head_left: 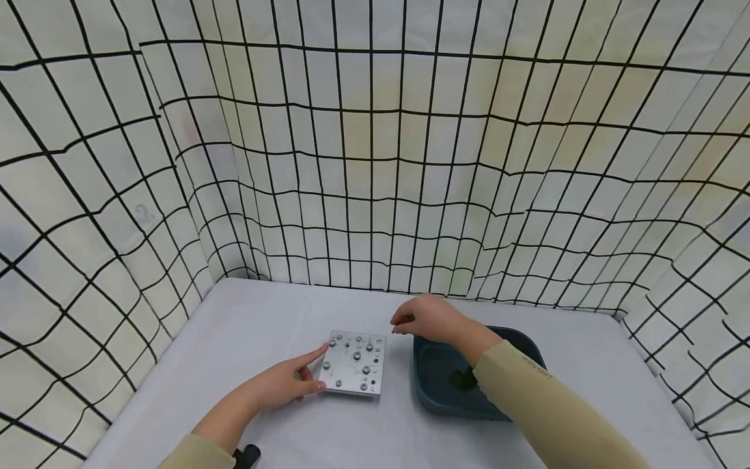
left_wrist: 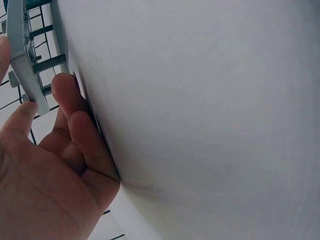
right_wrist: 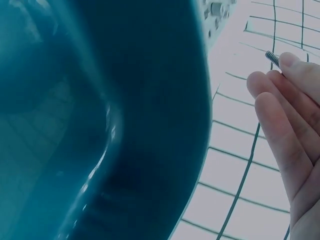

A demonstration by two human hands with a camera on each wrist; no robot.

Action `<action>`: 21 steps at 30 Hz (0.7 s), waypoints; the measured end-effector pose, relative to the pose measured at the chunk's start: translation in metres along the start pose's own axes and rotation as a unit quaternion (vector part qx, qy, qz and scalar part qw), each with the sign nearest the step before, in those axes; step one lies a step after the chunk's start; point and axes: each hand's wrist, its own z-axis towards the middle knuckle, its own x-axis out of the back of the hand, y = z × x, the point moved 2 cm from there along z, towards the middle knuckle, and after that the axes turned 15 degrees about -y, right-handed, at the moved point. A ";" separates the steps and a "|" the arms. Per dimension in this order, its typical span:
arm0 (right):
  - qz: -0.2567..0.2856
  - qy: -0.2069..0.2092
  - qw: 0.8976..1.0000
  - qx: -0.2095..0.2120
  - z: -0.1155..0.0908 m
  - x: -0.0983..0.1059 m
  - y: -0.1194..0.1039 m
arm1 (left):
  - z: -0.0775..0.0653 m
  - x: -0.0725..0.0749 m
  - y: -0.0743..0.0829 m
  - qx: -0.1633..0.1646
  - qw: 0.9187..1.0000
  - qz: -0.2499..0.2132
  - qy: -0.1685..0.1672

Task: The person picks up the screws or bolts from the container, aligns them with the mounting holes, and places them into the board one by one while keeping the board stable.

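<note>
A square metal plate (head_left: pixel 353 363) with several bolts and holes lies on the white table. My left hand (head_left: pixel 281 385) holds its left side, index finger at the far corner and thumb at the near one. Threaded bolt shanks (left_wrist: pixel 50 63) stick out beneath the plate in the left wrist view. My right hand (head_left: pixel 432 318) is raised over the far left rim of a dark blue bin (head_left: pixel 423 384). In the right wrist view its thumb and fingertips pinch a small screw (right_wrist: pixel 272 58), thread end showing, head hidden by the fingers.
Inside the bin is a dark patch of small items (head_left: pixel 463 379), partly covered by the right sleeve. A black object (head_left: pixel 249 454) shows by the left wrist at the table's front. White walls (head_left: pixel 363 163) with black grid lines surround the table's back and sides.
</note>
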 end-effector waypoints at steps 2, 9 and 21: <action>0.004 -0.006 1.000 0.000 0.007 -0.001 -0.007 | -0.002 0.001 -0.001 0.001 1.000 -0.005 0.001; -0.002 -0.027 1.000 0.007 0.033 -0.011 -0.032 | -0.002 -0.001 -0.006 -0.006 1.000 -0.015 -0.015; -0.034 -0.049 0.998 0.006 0.065 -0.024 -0.055 | -0.002 0.002 -0.005 -0.017 1.000 -0.007 -0.019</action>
